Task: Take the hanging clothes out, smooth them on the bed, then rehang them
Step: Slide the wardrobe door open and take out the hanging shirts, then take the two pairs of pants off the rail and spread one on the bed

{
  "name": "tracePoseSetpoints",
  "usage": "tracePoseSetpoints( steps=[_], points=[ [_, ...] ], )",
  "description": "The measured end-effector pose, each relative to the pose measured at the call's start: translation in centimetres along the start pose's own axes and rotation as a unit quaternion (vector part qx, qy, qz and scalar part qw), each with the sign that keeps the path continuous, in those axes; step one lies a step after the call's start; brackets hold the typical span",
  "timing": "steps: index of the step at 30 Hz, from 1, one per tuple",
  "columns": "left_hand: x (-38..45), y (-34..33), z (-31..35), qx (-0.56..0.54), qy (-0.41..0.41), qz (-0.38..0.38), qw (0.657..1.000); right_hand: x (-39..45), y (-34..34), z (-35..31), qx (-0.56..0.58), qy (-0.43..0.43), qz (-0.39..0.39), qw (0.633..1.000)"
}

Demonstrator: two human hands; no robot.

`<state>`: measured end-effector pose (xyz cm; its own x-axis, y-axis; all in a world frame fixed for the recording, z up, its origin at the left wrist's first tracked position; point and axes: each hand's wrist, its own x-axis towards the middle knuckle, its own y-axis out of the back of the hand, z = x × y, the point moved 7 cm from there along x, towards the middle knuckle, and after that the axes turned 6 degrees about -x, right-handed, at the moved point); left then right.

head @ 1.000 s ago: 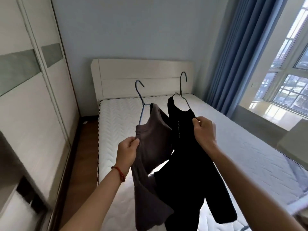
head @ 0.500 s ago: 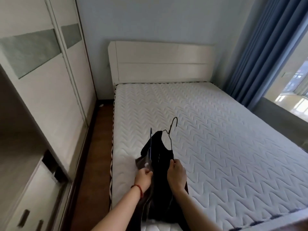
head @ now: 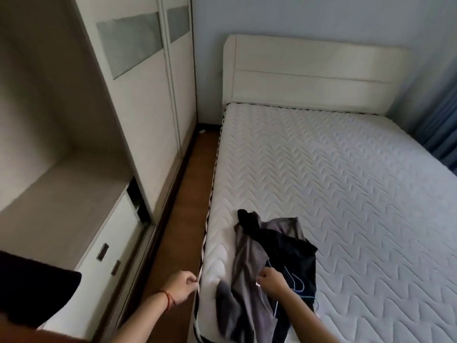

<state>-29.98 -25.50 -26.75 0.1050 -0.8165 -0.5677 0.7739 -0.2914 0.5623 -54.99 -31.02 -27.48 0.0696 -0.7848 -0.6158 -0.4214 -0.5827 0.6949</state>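
The right hand (head: 272, 280) has its fingers curled in over the clothes, pinching at the grey top (head: 247, 263) or a hanger wire there; which of the two it grips cannot be told. The left hand (head: 181, 285) hangs just off the near left edge of the bed (head: 346, 194), fingers loosely curled with nothing in them, a red string bracelet (head: 169, 298) on its wrist.

Both garments lie in a crumpled heap on the near left corner of the bed. The grey top spreads toward the bed's left edge and drapes over its foot. The black garment (head: 286, 246) lies across it, on the side farther from that edge, one end reaching up toward the headboard (head: 309, 70). The thin wire hangers (head: 295, 284) show as blue loops on the black cloth, just beside the right hand.

A strip of brown floor (head: 183, 219) runs along the bed's left side. Beyond it stands a white wardrobe (head: 138, 107), its near section open, with drawers (head: 99, 263) below. A blue curtain (head: 442, 125) hangs at the bed's far right.
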Motion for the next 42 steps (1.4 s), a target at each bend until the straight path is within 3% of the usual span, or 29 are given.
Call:
tracePoseSetpoints(
  steps=[4,9,14,22,30,42],
  points=[
    [-2.9,5.0,-6.8,-0.023,0.058,0.063,0.996,1.4,-2.5,-5.1,-0.077,0.056,-0.025,0.995],
    [-6.2,9.8,-13.9,-0.086,0.120,0.105,0.983,1.7,-5.6,-12.9,-0.093,0.103,-0.046,0.989],
    [-7.5,15.4,-17.7,-0.141,0.119,0.176,0.967,2.4,-7.9,-22.0,-0.109,0.163,-0.052,0.979],
    [-7.1,29.0,-13.5,-0.206,0.006,0.306,0.929,1.2,-3.8,-39.7,-0.030,0.305,0.016,0.952],
    [-8.6,40.7,-7.5,-0.183,-0.114,0.415,0.884,-0.9,4.1,-51.1,0.089,0.381,0.085,0.916],
    [-19.7,53.8,0.3,-0.149,-0.207,0.622,0.740,-9.4,13.5,-68.0,0.123,0.574,0.121,0.801]
  ],
)
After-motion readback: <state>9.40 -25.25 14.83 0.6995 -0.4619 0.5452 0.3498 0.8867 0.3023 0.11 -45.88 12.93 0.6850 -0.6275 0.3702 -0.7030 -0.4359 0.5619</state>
